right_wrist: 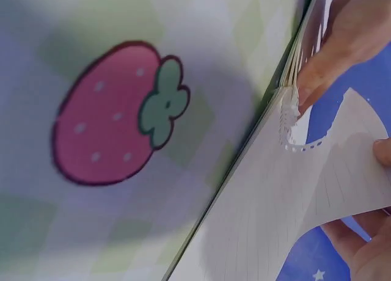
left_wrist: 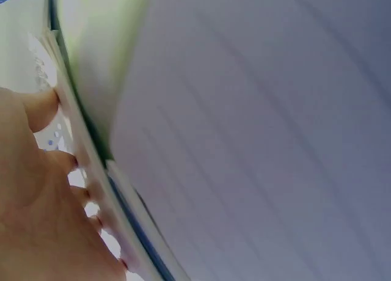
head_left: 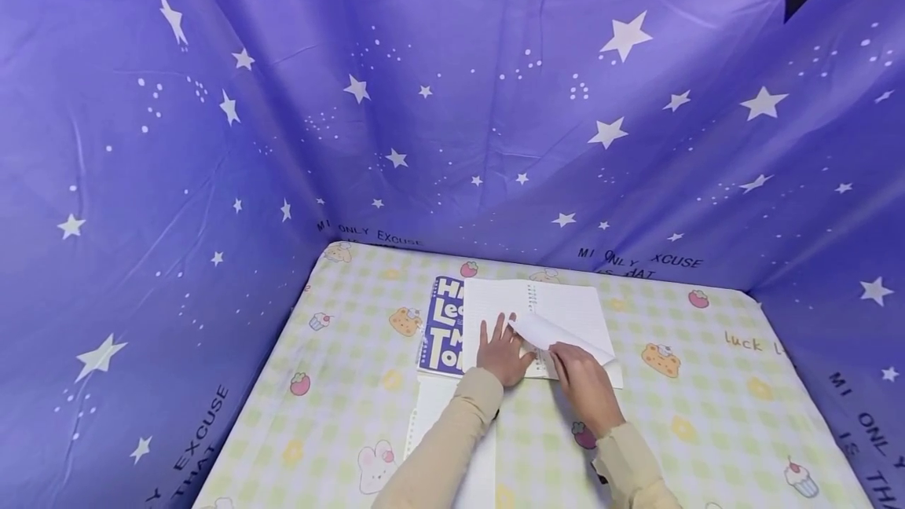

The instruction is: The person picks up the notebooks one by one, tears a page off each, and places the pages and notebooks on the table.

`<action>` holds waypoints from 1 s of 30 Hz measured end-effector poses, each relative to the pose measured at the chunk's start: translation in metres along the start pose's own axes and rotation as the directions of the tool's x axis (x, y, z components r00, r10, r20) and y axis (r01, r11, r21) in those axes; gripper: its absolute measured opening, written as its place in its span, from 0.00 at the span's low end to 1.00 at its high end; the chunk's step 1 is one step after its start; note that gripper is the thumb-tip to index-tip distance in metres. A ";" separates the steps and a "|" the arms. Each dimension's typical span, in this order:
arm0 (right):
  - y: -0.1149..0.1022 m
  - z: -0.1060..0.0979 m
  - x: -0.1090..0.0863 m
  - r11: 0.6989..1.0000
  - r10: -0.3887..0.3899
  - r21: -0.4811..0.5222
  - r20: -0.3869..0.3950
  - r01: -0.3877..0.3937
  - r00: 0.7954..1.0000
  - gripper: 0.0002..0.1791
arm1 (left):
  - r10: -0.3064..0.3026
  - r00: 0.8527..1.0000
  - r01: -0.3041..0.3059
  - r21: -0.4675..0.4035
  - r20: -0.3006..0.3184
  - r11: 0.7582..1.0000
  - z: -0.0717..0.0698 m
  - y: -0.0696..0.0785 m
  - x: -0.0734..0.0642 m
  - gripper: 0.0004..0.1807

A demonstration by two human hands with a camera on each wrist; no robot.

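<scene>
A ring-bound notebook (head_left: 576, 298) lies spread out with lined white pages. My left hand (head_left: 503, 356) rests on its left page beside the binding, fingers spread. With thumb and fingers, my right hand (head_left: 585, 385) pinches a lined sheet (head_left: 558, 335) of the right page, which is lifted and curled. In the right wrist view, a row of holes runs along that sheet's edge (right_wrist: 314, 145), part of it standing apart from the binding (right_wrist: 287, 119). The left wrist view shows the left hand (left_wrist: 36, 189) against the page edges.
A blue cover (head_left: 444, 328) with large white lettering shows at the notebook's left. A white sheet with a holed edge (head_left: 427, 407) lies under the left forearm. The checked tablecloth (head_left: 707, 415) covers the table, and purple star-printed curtains (head_left: 495, 140) surround it.
</scene>
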State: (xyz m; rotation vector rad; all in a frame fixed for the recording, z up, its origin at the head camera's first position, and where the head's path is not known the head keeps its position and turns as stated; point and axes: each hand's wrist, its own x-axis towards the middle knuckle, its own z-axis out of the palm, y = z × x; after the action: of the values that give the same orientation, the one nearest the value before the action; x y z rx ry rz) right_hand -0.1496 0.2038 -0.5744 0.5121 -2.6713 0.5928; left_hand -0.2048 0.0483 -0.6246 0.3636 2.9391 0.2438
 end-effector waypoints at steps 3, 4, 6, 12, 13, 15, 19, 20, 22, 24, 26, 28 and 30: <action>0.001 -0.005 -0.006 1.000 0.003 0.005 -0.015 -0.003 1.000 0.07 | 0.011 1.000 -0.011 -0.016 0.003 1.000 -0.004 -0.002 -0.002 0.35; 0.001 -0.008 -0.008 1.000 0.009 0.010 -0.009 -0.009 1.000 0.07 | 0.013 1.000 -0.013 -0.016 0.010 1.000 -0.005 -0.002 -0.003 0.35; 0.000 -0.013 -0.012 1.000 0.018 0.018 0.021 -0.019 1.000 0.07 | 0.022 1.000 -0.022 -0.016 0.019 1.000 -0.008 -0.003 -0.006 0.35; -0.002 -0.026 -0.025 0.998 0.033 0.041 0.118 -0.038 0.992 0.09 | 0.050 0.999 -0.048 -0.094 0.017 0.994 -0.012 -0.007 -0.013 0.36; -0.002 -0.028 -0.027 0.998 0.036 0.042 0.124 -0.041 0.992 0.10 | 0.053 0.998 -0.051 -0.101 0.021 0.994 -0.013 -0.007 -0.013 0.36; -0.003 -0.031 -0.031 0.997 0.039 0.053 0.134 -0.047 0.990 0.12 | 0.066 0.997 -0.063 -0.097 0.031 0.993 -0.017 -0.009 -0.014 0.37; -0.004 -0.036 -0.040 0.994 0.053 0.081 0.170 -0.068 0.984 0.18 | 0.097 0.994 -0.095 -0.042 0.050 0.995 -0.026 -0.011 -0.015 0.34; -0.005 -0.037 -0.042 0.993 0.053 0.090 0.178 -0.070 0.983 0.19 | 0.104 0.993 -0.103 -0.034 0.049 0.994 -0.028 -0.012 -0.015 0.33; -0.005 -0.040 -0.048 0.993 0.053 0.096 0.191 -0.072 0.980 0.20 | 0.115 0.992 -0.114 -0.026 0.043 0.993 -0.025 -0.013 -0.014 0.32; -0.005 -0.044 -0.053 0.993 0.046 0.096 0.194 -0.065 0.980 0.21 | 0.120 0.992 -0.118 -0.037 0.042 0.992 -0.020 -0.013 -0.012 0.32; -0.005 -0.048 -0.058 0.995 0.024 0.091 0.191 -0.043 0.981 0.21 | 0.115 0.992 -0.112 -0.062 0.051 0.992 -0.014 -0.014 -0.008 0.32; -0.006 -0.050 -0.063 0.996 0.007 0.089 0.190 -0.024 0.982 0.21 | 0.111 0.993 -0.107 -0.086 0.046 0.991 -0.011 -0.014 -0.006 0.33; -0.006 -0.052 -0.066 0.995 -0.018 0.096 0.190 -0.001 0.982 0.21 | 0.099 0.994 -0.094 -0.099 0.043 0.991 -0.009 -0.015 -0.005 0.33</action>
State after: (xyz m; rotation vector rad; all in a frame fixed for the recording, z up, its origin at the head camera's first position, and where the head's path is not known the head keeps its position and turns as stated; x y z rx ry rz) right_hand -0.0756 0.2400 -0.5559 0.6365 -2.8294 0.7043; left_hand -0.2049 0.0314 -0.6178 0.4913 2.8539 0.3830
